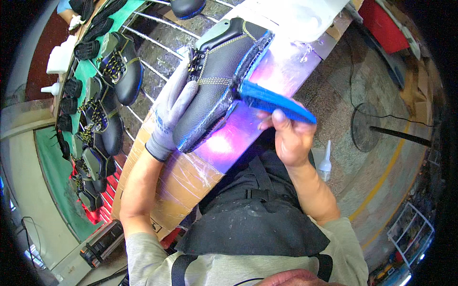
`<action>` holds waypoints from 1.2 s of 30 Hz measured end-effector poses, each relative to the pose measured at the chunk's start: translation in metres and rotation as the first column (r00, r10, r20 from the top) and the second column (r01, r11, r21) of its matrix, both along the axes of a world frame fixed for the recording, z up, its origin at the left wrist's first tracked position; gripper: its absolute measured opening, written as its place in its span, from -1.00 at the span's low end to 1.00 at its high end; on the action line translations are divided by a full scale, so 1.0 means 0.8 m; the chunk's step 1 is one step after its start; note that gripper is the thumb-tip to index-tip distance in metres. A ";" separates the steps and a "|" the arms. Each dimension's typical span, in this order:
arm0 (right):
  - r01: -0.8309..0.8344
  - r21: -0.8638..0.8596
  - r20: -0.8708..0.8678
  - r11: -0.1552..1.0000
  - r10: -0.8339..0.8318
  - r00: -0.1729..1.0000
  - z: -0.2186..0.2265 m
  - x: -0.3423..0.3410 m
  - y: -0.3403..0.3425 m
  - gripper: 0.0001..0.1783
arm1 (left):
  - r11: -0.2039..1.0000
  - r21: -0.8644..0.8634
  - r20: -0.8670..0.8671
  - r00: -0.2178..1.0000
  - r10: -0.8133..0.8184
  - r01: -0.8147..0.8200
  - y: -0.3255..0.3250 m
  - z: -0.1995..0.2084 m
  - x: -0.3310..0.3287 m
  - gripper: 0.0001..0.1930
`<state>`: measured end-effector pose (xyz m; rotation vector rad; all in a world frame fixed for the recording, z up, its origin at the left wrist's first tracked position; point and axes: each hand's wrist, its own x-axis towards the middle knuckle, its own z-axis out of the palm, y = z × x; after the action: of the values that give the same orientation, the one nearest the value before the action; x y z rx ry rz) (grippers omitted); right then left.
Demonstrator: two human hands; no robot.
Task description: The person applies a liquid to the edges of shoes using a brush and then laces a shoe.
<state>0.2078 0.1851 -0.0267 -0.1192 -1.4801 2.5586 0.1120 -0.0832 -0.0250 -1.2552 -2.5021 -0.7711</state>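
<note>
A black leather work shoe (214,81) with yellow stitching lies on its side over the worktable, its blue-marked lower edge facing right. My left hand (172,97), in a grey-white knit glove, is closed round the shoe near its laces. Bare, my right hand (292,136) pinches a flat, tapered blue-handled tool (276,101) between thumb and fingers. The tool's dark inner end touches the shoe's lower edge; its exact tip is too small to make out. Purple-white light shines on the plastic-covered tabletop (272,76) beneath.
Several black shoes (112,124) with yellow-flecked laces stand on a rack at the left, beside dark soles (71,105). Metal bars (152,21) run behind my left hand. Cardboard (176,190) covers the near table edge. A nozzle bottle (325,164) stands right of my lap.
</note>
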 end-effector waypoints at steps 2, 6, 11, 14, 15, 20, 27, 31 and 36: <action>-0.032 0.081 -0.074 0.996 0.038 0.997 0.003 0.013 0.006 -0.73 | 0.999 0.033 0.017 1.000 -0.002 0.001 0.005 0.005 -0.004 0.01; -0.057 0.272 -0.111 0.961 0.090 0.990 0.022 0.019 0.036 -0.83 | 0.986 0.099 0.359 0.929 0.093 -0.137 0.024 0.030 0.000 -0.11; -0.003 0.608 -0.201 0.794 0.157 0.967 0.050 -0.008 0.059 -0.80 | 0.908 0.260 0.719 0.693 0.045 -0.328 0.031 0.034 0.002 -0.27; -0.022 0.657 -0.272 0.754 0.264 0.925 0.067 -0.023 0.070 -0.79 | 0.935 0.135 0.681 0.716 0.154 -0.329 0.023 0.033 0.001 -0.24; -0.045 0.637 -0.249 0.769 0.261 0.933 0.067 -0.026 0.071 -0.79 | 0.944 0.102 0.663 0.729 0.171 -0.314 0.021 0.035 0.001 -0.24; -0.039 0.625 -0.156 0.779 0.174 0.972 0.072 -0.033 0.069 -0.81 | 0.953 0.106 0.622 0.767 0.158 -0.283 0.021 0.038 0.003 -0.21; -0.006 0.729 -0.307 0.684 0.335 0.891 0.081 -0.029 0.066 -0.76 | 0.938 0.159 0.688 0.716 0.118 -0.307 0.020 0.039 0.009 -0.22; -0.002 0.731 -0.311 0.683 0.336 0.889 0.087 -0.023 0.061 -0.76 | 0.935 0.162 0.668 0.733 0.133 -0.317 0.021 0.043 0.012 -0.24; 0.036 0.771 -0.331 0.636 0.353 0.875 0.097 -0.015 0.054 -0.76 | 0.939 0.155 0.641 0.755 0.141 -0.307 0.019 0.046 0.014 -0.28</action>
<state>0.1956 0.2281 0.0511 0.7209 -2.2513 1.6302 0.1231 -0.0676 0.0121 -0.6427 -2.8311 -1.5943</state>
